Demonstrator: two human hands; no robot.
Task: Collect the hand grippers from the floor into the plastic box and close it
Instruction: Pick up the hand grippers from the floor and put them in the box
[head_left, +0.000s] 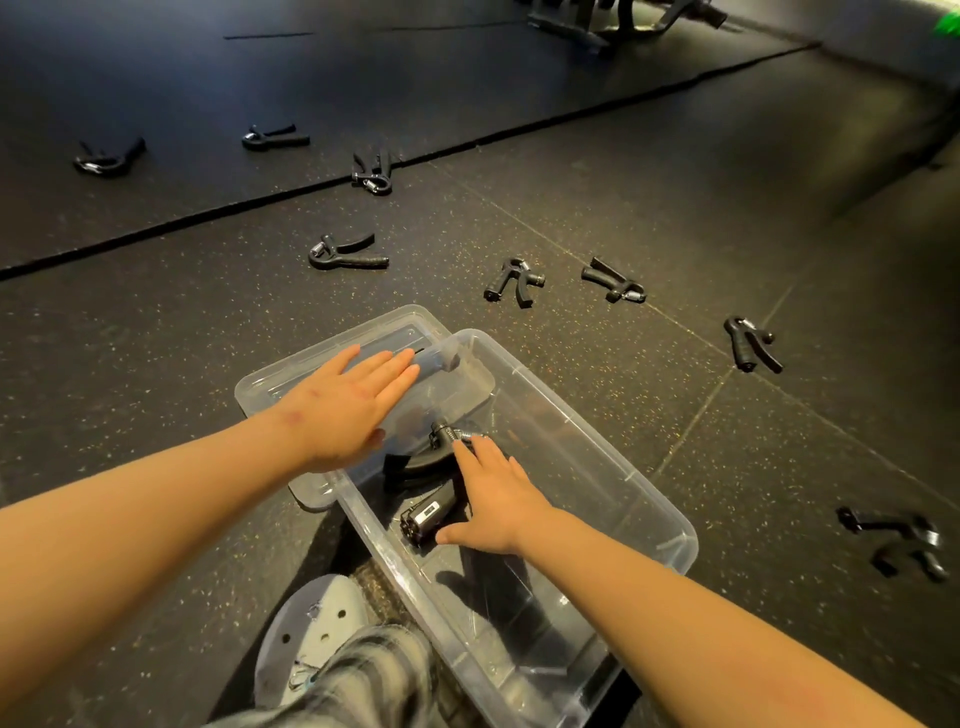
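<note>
A clear plastic box (613, 467) stands open on the dark floor in front of me. Its clear lid (291, 384) lies flat beside it on the left, partly under the box's corner. My left hand (348, 410) rests flat on the lid with straight fingers. My right hand (493, 499) is inside the box, fingers spread over a black hand gripper (431, 488) lying on the box bottom. Several more black hand grippers lie scattered on the floor, such as one at the left (345, 253), one in the middle (514, 283) and one on the right (753, 345).
A raised black rubber mat (208, 78) covers the far left floor, its edge running diagonally, with three grippers on it. Gym equipment feet (618, 21) stand at the far top. My grey clog (306, 629) and plaid trouser leg (374, 675) are beside the box's near end.
</note>
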